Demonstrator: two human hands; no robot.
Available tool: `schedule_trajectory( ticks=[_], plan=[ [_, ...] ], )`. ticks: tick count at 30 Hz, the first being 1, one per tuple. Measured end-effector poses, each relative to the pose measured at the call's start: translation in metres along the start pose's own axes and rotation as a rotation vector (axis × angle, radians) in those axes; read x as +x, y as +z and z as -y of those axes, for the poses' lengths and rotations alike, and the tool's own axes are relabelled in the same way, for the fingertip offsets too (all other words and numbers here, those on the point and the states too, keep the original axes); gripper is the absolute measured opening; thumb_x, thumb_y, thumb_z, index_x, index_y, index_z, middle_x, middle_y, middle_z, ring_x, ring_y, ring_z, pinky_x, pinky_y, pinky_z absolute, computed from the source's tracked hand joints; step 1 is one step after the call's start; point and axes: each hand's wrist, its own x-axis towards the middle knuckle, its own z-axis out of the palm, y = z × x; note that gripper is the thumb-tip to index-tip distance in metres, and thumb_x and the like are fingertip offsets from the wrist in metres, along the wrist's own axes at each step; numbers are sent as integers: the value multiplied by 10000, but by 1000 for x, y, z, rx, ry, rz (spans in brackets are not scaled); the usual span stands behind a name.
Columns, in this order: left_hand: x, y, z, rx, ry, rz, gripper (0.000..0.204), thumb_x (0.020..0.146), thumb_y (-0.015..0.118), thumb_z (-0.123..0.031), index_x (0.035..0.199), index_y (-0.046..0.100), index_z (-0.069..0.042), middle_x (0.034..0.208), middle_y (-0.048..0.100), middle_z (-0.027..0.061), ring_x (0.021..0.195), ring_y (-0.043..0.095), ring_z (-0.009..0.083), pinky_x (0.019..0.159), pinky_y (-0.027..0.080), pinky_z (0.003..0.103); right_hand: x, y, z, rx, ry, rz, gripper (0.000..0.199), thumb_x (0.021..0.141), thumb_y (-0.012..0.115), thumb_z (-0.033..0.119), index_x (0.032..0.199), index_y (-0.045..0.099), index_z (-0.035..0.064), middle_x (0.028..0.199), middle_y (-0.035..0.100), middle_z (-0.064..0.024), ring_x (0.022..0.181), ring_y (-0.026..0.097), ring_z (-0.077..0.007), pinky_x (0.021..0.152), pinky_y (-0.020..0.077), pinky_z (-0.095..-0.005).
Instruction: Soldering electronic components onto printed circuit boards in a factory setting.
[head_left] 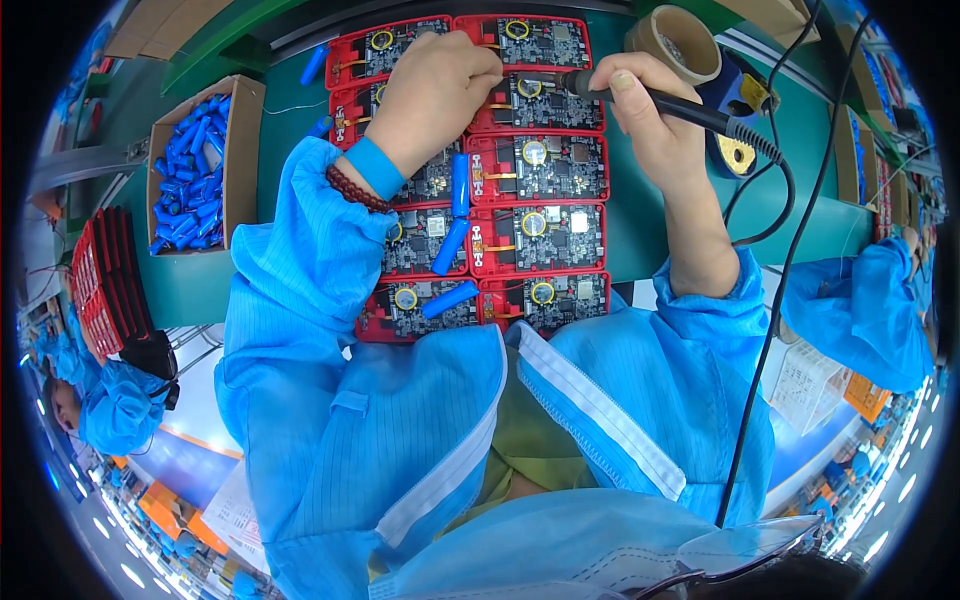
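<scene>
Two columns of red plastic cases, each with a dark circuit board inside, lie in front of me. Over the upper left cases, my left hand is closed in a pinch; its fingertips hide whatever they hold. My right hand grips a soldering iron by its dark handle, the tip pointing left over a board in the right column, close to my left fingertips. Blue cylindrical battery cells rest on the lower left cases. A blue band and a beaded bracelet circle my left wrist.
An open cardboard box of blue cells stands left on the green table. A round brown pot and a soldering stand with yellow sponge are at the upper right. Black cables hang right. Red cases stack far left.
</scene>
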Motion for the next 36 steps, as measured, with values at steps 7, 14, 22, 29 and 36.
schedule_trajectory(
  ticks=[7, 14, 22, 29, 36],
  plan=[
    [1, 1, 2, 4, 1, 5, 104, 812, 620, -133, 856, 672, -55, 797, 584, 87, 815, 542, 278, 745, 436, 377, 1, -1, -1, -6, 10, 8, 220, 933, 546, 205, 913, 624, 0, 820, 628, -41, 747, 553, -103, 672, 449, -238],
    [2, 1, 0, 41, 0, 9, 103, 814, 617, -139, 854, 671, -61, 800, 586, 88, 811, 540, 286, 743, 435, 383, 2, 1, -2, -18, 13, 10, 213, 932, 549, 199, 910, 625, 2, 820, 632, -44, 765, 566, -107, 691, 458, -239],
    [1, 2, 0, 43, 9, -7, 100, 812, 619, -136, 854, 668, -60, 813, 593, 91, 810, 540, 292, 739, 432, 386, 2, 1, -1, -36, -15, 27, 203, 929, 553, 192, 906, 623, 3, 808, 627, -40, 739, 554, -102, 667, 451, -235],
    [0, 3, -1, 52, 11, -2, 98, 810, 616, -135, 857, 667, -66, 809, 589, 92, 811, 535, 296, 737, 432, 390, -1, -6, 2, -7, -1, -5, 209, 935, 540, 201, 892, 625, 15, 768, 598, -18, 654, 491, -66, 589, 407, -214],
    [2, 4, -5, 50, -25, 21, 100, 813, 586, -138, 831, 647, -61, 802, 575, 101, 811, 527, 305, 726, 427, 407, -1, -2, 0, -18, -61, -32, 219, 937, 538, 214, 895, 623, 17, 755, 587, -5, 632, 472, -55, 564, 391, -206]
  ],
)
